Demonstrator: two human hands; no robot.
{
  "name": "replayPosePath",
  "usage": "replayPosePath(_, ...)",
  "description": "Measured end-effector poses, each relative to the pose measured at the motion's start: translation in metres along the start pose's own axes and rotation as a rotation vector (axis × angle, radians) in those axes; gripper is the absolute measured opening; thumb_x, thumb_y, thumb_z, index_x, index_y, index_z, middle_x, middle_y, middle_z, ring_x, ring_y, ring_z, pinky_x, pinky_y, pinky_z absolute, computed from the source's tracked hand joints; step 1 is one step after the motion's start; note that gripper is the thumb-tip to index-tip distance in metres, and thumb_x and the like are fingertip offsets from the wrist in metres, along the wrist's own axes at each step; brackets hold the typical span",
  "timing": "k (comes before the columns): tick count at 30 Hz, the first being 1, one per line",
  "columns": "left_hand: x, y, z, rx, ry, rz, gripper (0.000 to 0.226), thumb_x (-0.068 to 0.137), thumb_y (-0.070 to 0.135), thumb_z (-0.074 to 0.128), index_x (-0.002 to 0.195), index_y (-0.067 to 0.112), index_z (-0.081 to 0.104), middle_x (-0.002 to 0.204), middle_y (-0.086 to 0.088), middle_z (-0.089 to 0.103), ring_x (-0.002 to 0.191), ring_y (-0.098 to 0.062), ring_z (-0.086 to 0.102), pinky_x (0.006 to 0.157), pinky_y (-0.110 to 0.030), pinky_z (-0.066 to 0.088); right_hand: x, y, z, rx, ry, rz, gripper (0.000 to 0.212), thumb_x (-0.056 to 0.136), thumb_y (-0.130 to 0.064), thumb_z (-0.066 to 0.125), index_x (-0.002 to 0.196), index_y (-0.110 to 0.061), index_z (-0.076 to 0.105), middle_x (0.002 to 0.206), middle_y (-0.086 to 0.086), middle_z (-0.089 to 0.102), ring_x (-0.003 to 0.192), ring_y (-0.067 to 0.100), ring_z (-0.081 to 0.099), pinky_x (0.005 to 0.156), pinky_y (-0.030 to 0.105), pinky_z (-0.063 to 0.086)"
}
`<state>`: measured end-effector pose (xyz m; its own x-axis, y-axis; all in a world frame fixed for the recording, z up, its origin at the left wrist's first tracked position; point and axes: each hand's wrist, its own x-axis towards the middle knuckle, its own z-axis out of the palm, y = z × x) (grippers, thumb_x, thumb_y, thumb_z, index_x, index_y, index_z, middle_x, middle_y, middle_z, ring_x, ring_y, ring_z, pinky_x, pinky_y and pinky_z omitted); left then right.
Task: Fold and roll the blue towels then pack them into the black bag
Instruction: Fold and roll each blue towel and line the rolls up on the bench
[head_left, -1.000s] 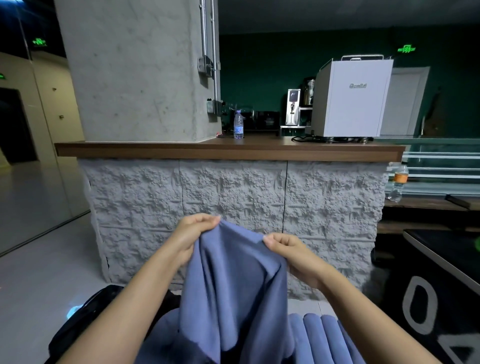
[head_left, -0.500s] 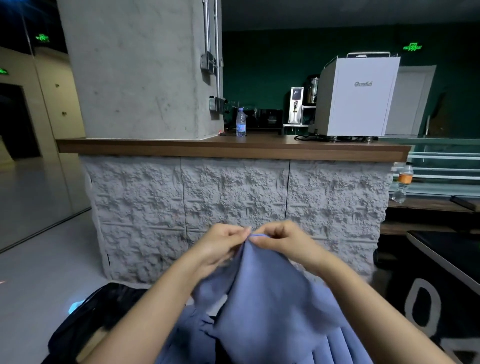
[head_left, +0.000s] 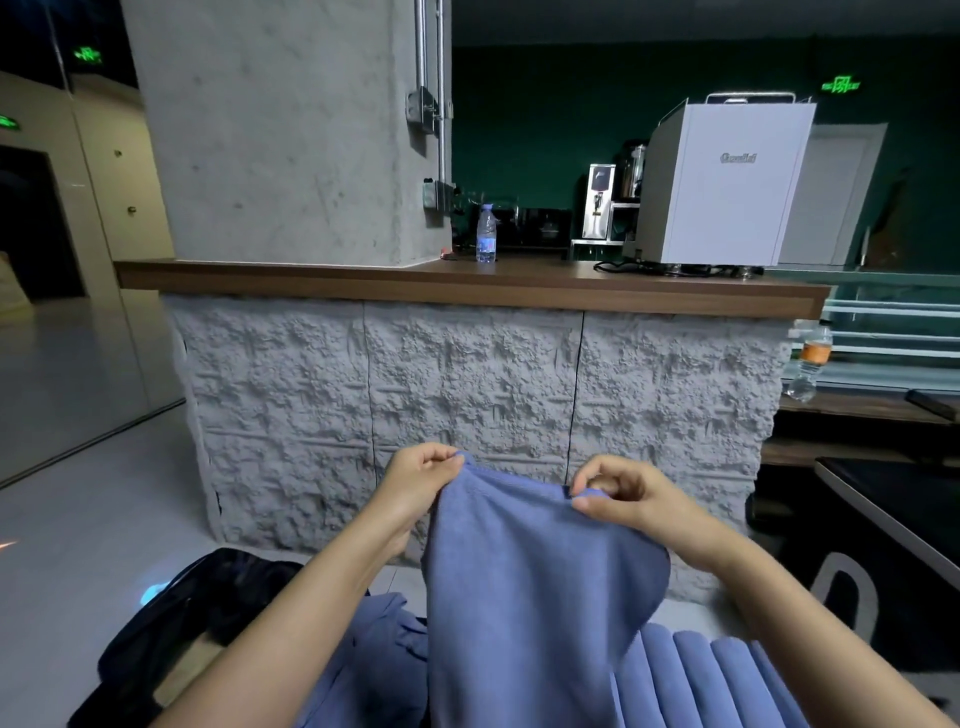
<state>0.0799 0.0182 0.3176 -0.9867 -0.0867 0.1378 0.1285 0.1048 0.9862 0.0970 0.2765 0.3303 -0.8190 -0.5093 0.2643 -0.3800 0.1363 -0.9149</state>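
Holding a soft blue cloth towel up in the air by its top edge. The left hand has its fingers clamped on one top corner and the right hand pinches the other. There's a row of rolled blue towels at lower right, and the black fabric bag lies open at lower left.

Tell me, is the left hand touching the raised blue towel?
Touching. The head view shows the left hand pinching the blue towel at its top corner.

Rough grey stone counter, wooden top; concrete pillar; dark green wall.
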Motion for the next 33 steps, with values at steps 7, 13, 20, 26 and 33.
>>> replayPosePath(7,0.008,-0.013,0.006,0.030,0.091,0.037,0.015,0.090,0.002,0.056,0.077,0.004,0.062,0.074,-0.006,0.058,0.072,-0.013,0.049,0.066,-0.020,0.038,-0.024,-0.014,-0.019,0.029,-0.212,0.120,0.028,0.087,-0.007,0.063,0.115,-0.011,0.067,0.108,0.012,0.068,0.097,0.012,0.059,0.087,0.022,0.045)
replayPosePath(13,-0.003,-0.005,0.030,0.017,-0.055,0.062,0.014,0.090,0.002,0.057,0.079,0.010,0.062,0.068,0.003,0.058,0.060,0.002,0.049,0.054,-0.005,0.037,0.006,-0.021,0.026,-0.222,-0.035,-0.020,0.021,0.084,0.002,0.065,0.083,-0.018,0.073,0.074,0.016,0.069,0.070,0.011,0.059,0.068,0.022,0.047)
replayPosePath(20,-0.017,0.002,0.032,0.007,-0.265,0.052,0.012,0.090,0.021,0.060,0.095,0.011,0.065,0.089,-0.002,0.067,0.080,-0.008,0.059,0.074,-0.020,0.043,0.038,-0.008,0.046,-0.492,-0.019,-0.070,0.019,0.090,-0.025,0.064,0.076,-0.013,0.059,0.088,-0.007,0.055,0.079,0.004,0.048,0.072,0.022,0.036)
replayPosePath(26,-0.017,-0.016,0.023,-0.166,-0.344,-0.002,0.016,0.092,0.021,0.057,0.095,0.007,0.065,0.090,-0.006,0.064,0.087,-0.015,0.057,0.073,-0.023,0.044,0.038,-0.003,0.047,-0.448,-0.029,-0.123,0.018,0.089,-0.018,0.066,0.074,-0.018,0.056,0.067,-0.004,0.048,0.061,0.004,0.040,0.057,0.021,0.032)
replayPosePath(33,-0.034,-0.045,0.012,0.023,-0.489,-0.032,0.013,0.091,0.008,0.058,0.086,0.010,0.069,0.086,0.003,0.070,0.085,-0.009,0.060,0.076,-0.023,0.044,0.023,-0.004,0.023,-0.214,0.016,-0.123,0.015,0.091,-0.014,0.060,0.076,-0.014,0.056,0.066,-0.008,0.052,0.063,0.009,0.042,0.057,0.020,0.034)
